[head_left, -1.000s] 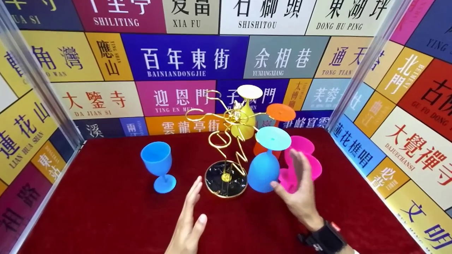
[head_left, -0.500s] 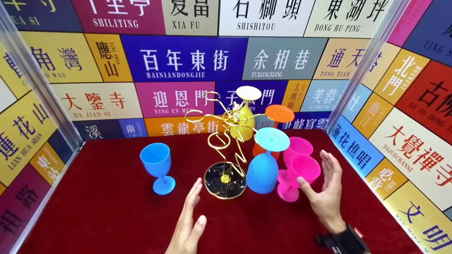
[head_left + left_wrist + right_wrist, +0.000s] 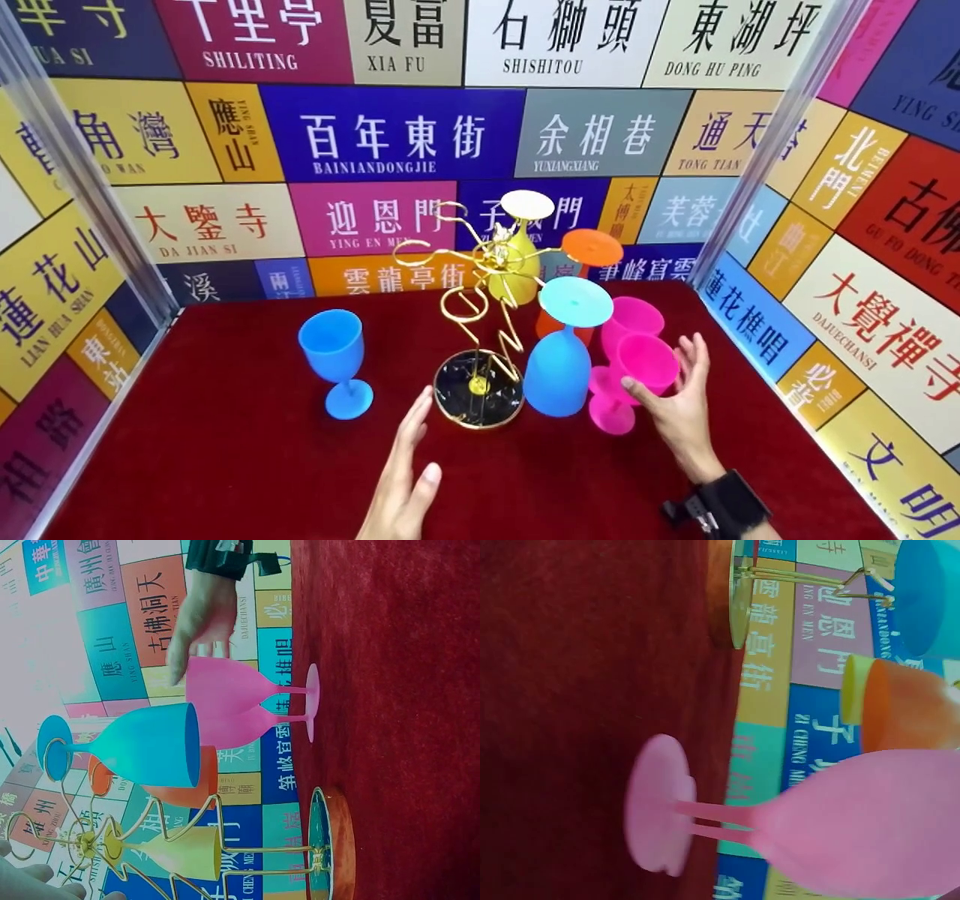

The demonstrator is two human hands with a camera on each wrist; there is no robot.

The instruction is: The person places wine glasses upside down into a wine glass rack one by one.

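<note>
In the head view my right hand point(image 3: 679, 412) is at the nearer pink goblet point(image 3: 645, 364), thumb by the front of its bowl and fingers spread along its right side. A second pink goblet point(image 3: 631, 319) stands upright just behind. The left wrist view shows the right hand point(image 3: 206, 622) beside the rim. My left hand point(image 3: 401, 472) is held open over the cloth, fingers extended, nearest the black base of a gold wire stand point(image 3: 478, 390). Upside down on the stand's arms hang a blue goblet point(image 3: 559, 371), an orange goblet point(image 3: 592, 247) and a yellow goblet point(image 3: 514, 277).
Another blue goblet point(image 3: 331, 349) stands upright on the dark red cloth point(image 3: 225, 465), left of the stand. Panels with printed place names point(image 3: 394, 135) rise behind and at both sides, with clear corner strips point(image 3: 772, 142).
My right hand has moved right from beside the hanging blue goblet to the nearer pink goblet, its fingers now closer to the bowl. The left hand has barely moved.
</note>
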